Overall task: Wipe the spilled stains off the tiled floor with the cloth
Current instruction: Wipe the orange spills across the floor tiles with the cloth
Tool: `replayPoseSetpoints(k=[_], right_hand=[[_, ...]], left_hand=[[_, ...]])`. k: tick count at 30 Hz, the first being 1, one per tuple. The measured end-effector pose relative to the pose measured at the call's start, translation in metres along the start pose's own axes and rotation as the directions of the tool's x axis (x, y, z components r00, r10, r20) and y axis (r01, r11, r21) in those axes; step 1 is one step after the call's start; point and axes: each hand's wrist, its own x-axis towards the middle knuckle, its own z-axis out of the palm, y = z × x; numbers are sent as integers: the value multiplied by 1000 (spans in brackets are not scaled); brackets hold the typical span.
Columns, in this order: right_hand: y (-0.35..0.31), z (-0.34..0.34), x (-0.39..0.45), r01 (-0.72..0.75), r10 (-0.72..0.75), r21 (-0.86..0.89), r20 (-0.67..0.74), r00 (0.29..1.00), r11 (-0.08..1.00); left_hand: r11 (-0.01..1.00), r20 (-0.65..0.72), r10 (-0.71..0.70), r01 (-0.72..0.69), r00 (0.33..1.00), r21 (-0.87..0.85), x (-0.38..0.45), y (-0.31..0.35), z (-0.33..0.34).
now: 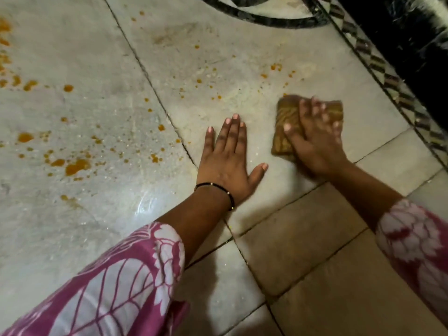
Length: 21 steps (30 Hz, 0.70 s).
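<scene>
A folded brown patterned cloth [288, 117] lies on the pale marble floor [97, 57] at centre right. My right hand [315, 141] presses flat on it with fingers spread; the hand is motion-blurred. My left hand [228, 161] rests flat on the bare floor just left of the cloth, fingers straight, a black bracelet at the wrist. Orange stains [75, 166] spatter the floor to the left, with small orange droplets [198, 81] beyond my left hand and a few droplets [276, 67] just beyond the cloth.
A dark patterned border strip [388, 81] runs diagonally at the right, with a black surface [412, 32] beyond it. A dark curved inlay [266, 20] arcs at the top. Brown tiles [303, 238] lie near me at lower right. Pink floral sleeves cover both forearms.
</scene>
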Motion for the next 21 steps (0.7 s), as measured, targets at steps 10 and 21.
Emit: replayPoseSetpoints(k=[10,21], right_hand=[[-3,-5,19,210,-219,-180,-33,975,961],[-42,-11,81,-49,34,-191,-82,996,980]], left_hand=[[995,-11,-25,23,1000,-96,1,2,-1],[996,47,-46,49,998,-73,1,5,-10]])
